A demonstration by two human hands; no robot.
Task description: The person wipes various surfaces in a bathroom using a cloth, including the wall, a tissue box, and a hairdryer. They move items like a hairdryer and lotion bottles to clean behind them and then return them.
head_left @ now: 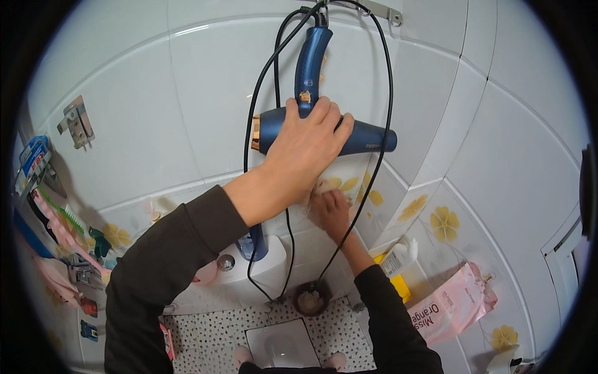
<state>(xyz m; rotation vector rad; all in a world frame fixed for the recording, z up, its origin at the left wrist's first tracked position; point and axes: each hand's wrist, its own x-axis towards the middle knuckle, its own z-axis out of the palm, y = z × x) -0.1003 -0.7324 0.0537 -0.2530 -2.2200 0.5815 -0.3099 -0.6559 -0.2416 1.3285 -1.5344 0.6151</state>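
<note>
A blue hair dryer with gold-coloured trim hangs handle-up from a metal hook rail, its black cord looping down on both sides. My left hand is laid over the dryer's barrel, fingers around the base of its handle. Lower and further right, my right hand is against the flower-patterned wall tiles; its fingers are bent and partly blurred. It seems to touch something pale and brownish, mostly hidden, that I cannot make out.
Below are a white toilet tank with a blue bottle on it and a dark waste bin. A pink packet and a white bottle are at the right. Brushes hang at the left, near a metal wall bracket.
</note>
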